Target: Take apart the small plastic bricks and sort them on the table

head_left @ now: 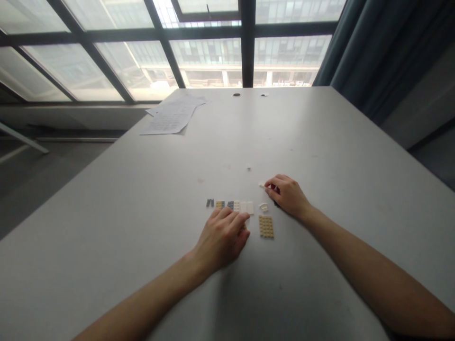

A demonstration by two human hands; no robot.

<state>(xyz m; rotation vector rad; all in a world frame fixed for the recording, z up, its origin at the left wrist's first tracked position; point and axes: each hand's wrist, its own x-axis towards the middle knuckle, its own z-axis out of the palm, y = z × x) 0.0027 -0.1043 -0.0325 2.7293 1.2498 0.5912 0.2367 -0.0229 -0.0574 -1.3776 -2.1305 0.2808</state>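
My left hand (225, 237) rests low over the table with curled fingers. A bit of a tan studded building plate (244, 227) shows between its thumb and forefinger; the rest is hidden. The fingertips of my right hand (287, 195) are closed on a small white building piece (262, 184). Between the hands lies another tan studded plate (266, 227), with a curved white piece (263, 207) just beyond it. A dark piece (276, 204) sits partly under my right hand. White flat tiles (248, 207) and a white studded plate (237, 205) lie beyond my left hand's fingers.
Left along the row are blue-grey pieces (230, 204), tan-and-grey pieces (220, 204) and dark grey pieces (210, 202). One tiny white piece (249, 168) lies farther off. Printed sheets (170, 116) cover the table's far left, before the windows. A curtain (366, 57) hangs at right.
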